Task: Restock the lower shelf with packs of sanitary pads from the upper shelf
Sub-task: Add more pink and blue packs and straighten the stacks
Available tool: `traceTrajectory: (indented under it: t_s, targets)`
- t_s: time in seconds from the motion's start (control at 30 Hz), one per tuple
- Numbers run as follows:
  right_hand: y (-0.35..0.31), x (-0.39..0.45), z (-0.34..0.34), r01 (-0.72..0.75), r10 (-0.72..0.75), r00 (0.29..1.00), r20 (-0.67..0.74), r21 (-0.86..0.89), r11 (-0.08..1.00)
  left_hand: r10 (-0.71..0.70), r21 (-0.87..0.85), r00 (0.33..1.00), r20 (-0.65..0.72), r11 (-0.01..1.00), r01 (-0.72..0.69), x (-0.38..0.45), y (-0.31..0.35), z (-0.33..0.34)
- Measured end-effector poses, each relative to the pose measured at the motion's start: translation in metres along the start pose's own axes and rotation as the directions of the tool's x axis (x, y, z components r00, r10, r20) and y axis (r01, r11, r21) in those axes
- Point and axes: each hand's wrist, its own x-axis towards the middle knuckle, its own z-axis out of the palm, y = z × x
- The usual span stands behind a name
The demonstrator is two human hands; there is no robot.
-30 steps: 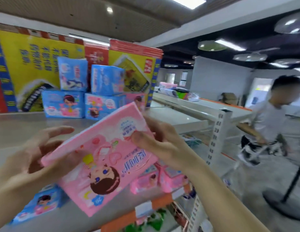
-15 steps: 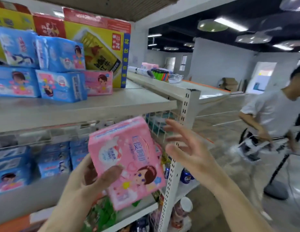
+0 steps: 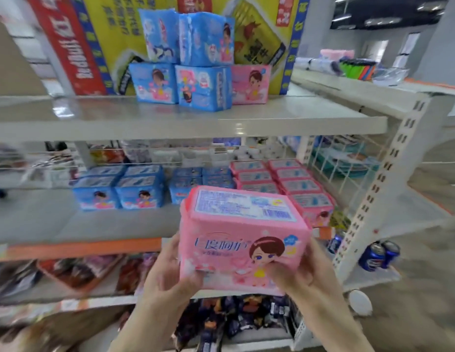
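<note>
Both hands hold one soft pink plastic pack of sanitary pads (image 3: 243, 240) with a cartoon girl printed on its front — the left hand (image 3: 170, 273) curls its fingers round the pack's left edge, the right hand (image 3: 295, 269) grips the lower right corner. The pack sits upright in the air, in front of the grey lower shelf (image 3: 94, 224), near the rows of pink packs (image 3: 279, 181) and blue packs (image 3: 119, 189) there. More blue packs (image 3: 185, 62) stand stacked on the grey upper shelf (image 3: 170, 118).
</note>
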Motion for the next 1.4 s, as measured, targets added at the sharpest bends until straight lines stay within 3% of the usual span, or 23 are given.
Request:
traceTrajectory:
  t_s: [0.13, 0.27, 0.57, 0.7, 0.77, 0.83, 0.9, 0.97, 1.0, 1.03, 1.1, 1.13, 1.17, 1.3, 1.4]
  targets:
    - [0.006, 0.004, 0.031, -0.027, 0.028, 0.999, 0.029, -0.03, 0.999, 0.078, 0.098, 0.995, -0.067, 0.993, -0.071, -0.009, 0.025, -0.043]
    - [0.013, 0.009, 0.074, -0.026, 0.03, 0.997, 0.069, -0.068, 0.997, 0.032, 0.267, 0.999, 0.008, 0.963, -0.033, -0.02, 0.045, -0.083]
    - [0.033, 0.025, 0.181, -0.057, 0.073, 0.984, 0.16, -0.102, 0.993, 0.027, 0.242, 0.999, -0.045, 0.97, -0.016, -0.04, 0.081, -0.178]
    - [0.044, 0.027, 0.222, -0.135, 0.136, 0.987, 0.089, -0.02, 0.991, 0.028, 0.345, 1.0, 0.015, 0.938, -0.031, -0.047, 0.091, -0.235]
    - [0.046, 0.031, 0.237, -0.227, 0.227, 0.974, 0.004, 0.038, 0.973, 0.116, 0.562, 0.992, 0.047, 0.818, -0.122, -0.05, 0.091, -0.261]
    - [0.05, 0.036, 0.249, -0.356, 0.357, 0.933, -0.043, 0.027, 0.934, 0.254, 0.827, 0.953, 0.167, 0.489, -0.276, -0.046, 0.095, -0.279]
    - [0.055, 0.036, 0.26, -0.517, 0.514, 0.856, -0.058, -0.087, 0.851, 0.295, 0.872, 0.857, 0.421, 0.126, -0.472, -0.043, 0.101, -0.286]
    - [0.058, 0.031, 0.271, -0.636, 0.632, 0.771, -0.078, -0.148, 0.757, 0.284, 0.817, 0.781, 0.557, -0.016, -0.577, -0.04, 0.106, -0.288]
    - [0.059, 0.028, 0.273, -0.68, 0.675, 0.732, -0.091, -0.144, 0.719, 0.287, 0.812, 0.779, 0.557, 0.007, -0.583, -0.036, 0.106, -0.289]
    - [0.061, 0.024, 0.272, -0.7, 0.696, 0.714, -0.081, -0.131, 0.702, 0.281, 0.822, 0.817, 0.503, 0.135, -0.553, -0.036, 0.108, -0.288]
    - [0.063, 0.02, 0.268, -0.688, 0.688, 0.725, -0.038, -0.088, 0.72, 0.174, 0.762, 0.946, 0.275, 0.56, -0.325, -0.04, 0.114, -0.283]
    - [0.063, 0.02, 0.266, -0.677, 0.677, 0.735, -0.026, -0.078, 0.732, 0.077, 0.655, 0.983, 0.168, 0.737, -0.17, -0.043, 0.117, -0.279]
    - [0.062, 0.02, 0.263, -0.657, 0.657, 0.753, -0.031, -0.091, 0.748, -0.003, 0.551, 0.996, 0.094, 0.833, -0.05, -0.043, 0.117, -0.279]
    - [0.064, 0.017, 0.264, -0.524, 0.531, 0.846, -0.053, -0.273, 0.807, -0.131, 0.354, 0.985, -0.114, 0.921, 0.163, -0.042, 0.111, -0.281]
    - [0.066, 0.013, 0.269, -0.468, 0.478, 0.878, -0.007, -0.221, 0.856, -0.215, 0.307, 0.971, -0.108, 0.921, 0.238, -0.038, 0.104, -0.277]
